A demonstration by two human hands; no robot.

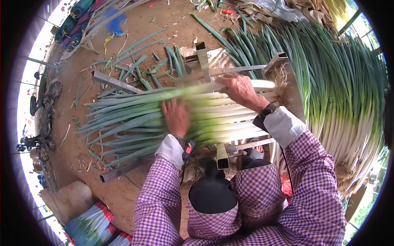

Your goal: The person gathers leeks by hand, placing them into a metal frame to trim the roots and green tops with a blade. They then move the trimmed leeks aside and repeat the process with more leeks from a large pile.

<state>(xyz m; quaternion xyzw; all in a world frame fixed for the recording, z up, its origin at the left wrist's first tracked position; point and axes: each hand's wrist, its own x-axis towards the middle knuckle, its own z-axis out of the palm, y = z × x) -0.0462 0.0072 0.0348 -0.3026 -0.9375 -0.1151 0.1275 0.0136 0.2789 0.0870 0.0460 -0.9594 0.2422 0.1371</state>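
Green-and-white leeks (pixel 230 117), right hand (pixel 241 91) gripping one stem (pixel 262 84), left hand (pixel 177 117) open on leaves (pixel 123 117), red-marked wrist device (pixel 188 150)

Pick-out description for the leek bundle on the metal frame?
Find the metal frame on the dirt floor. The leek bundle lies across it, under the left hand and right hand. Unlike the bigger leek heap at right, its green leaves point left.

Your long leeks (pixel 230 126) are lying side by side in a broad layer across the metal frame (pixel 115 82), their blue-green leaves fanning out leftward, their slim white stalks pointing right. Along the far edge, one pale leek (pixel 263 85) is passing under your right hand (pixel 242 91), its root end showing beyond it, partly blurred.
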